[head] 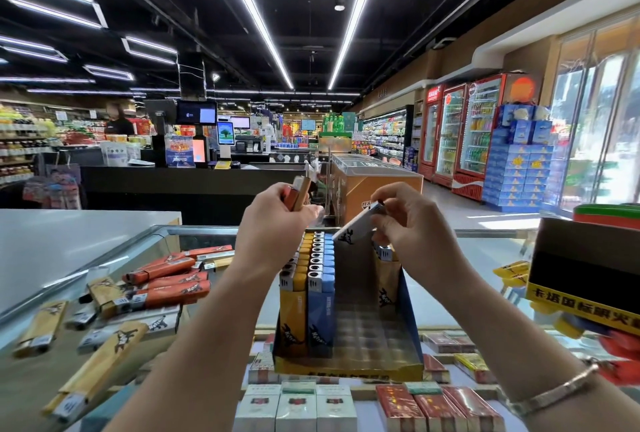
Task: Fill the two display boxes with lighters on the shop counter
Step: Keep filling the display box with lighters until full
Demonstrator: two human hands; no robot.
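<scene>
Yellow and blue lighters (313,279) are stood in the display box (408,324). Above it, a white lighter (356,229) is pinched by the right hand (412,224); lighters (298,193) are gripped by the left hand (273,224).

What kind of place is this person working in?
Most likely a supermarket, at its glass tobacco counter: drink fridges line the right wall, a checkout desk with screens stands behind, and cigarette packs lie under the glass.

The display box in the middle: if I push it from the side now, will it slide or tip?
The display box would probably slide, since it stands on the smooth glass counter. It may lean left: the lighters fill only its left rows. It looks like thin card, so its walls could flex.
</scene>
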